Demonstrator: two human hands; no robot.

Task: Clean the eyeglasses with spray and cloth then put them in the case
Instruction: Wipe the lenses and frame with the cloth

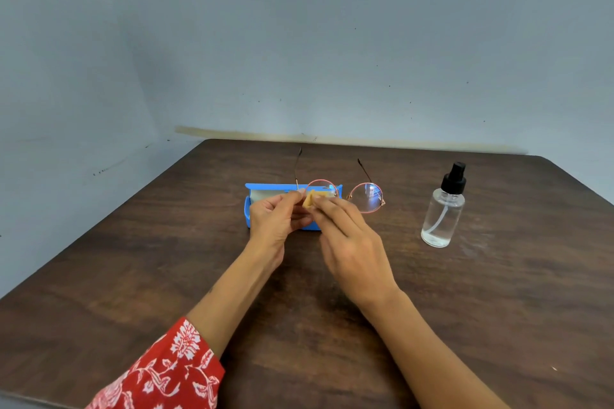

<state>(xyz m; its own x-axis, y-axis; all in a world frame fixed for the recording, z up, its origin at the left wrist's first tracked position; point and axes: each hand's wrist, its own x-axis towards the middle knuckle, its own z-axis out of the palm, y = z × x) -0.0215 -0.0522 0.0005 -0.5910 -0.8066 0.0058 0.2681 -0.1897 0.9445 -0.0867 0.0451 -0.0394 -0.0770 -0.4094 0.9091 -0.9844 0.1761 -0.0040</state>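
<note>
Dark wood grain covers the desk [465, 292], and above its middle both hands work on a pair of round eyeglasses [365, 197] with a thin pink-gold frame. The left hand [275, 221] pinches the frame at the hinge corner beside the left lens, fingers curled round it. The right hand [349, 242] pinches a small folded tan cloth [310, 200] between thumb and fingertips, pressed against that same lens. The glasses are held up off the desk with their temples open and pointing away toward the wall [332, 43] — the other lens hangs free to the right, catching a reflection.

Just behind the hands lies an open blue case [262, 191], partly hidden by them. Well to the right stands a clear spray bottle [442, 214] with a black pump top, upright. A red sleeve [166, 372] with a white floral print covers the left forearm.
</note>
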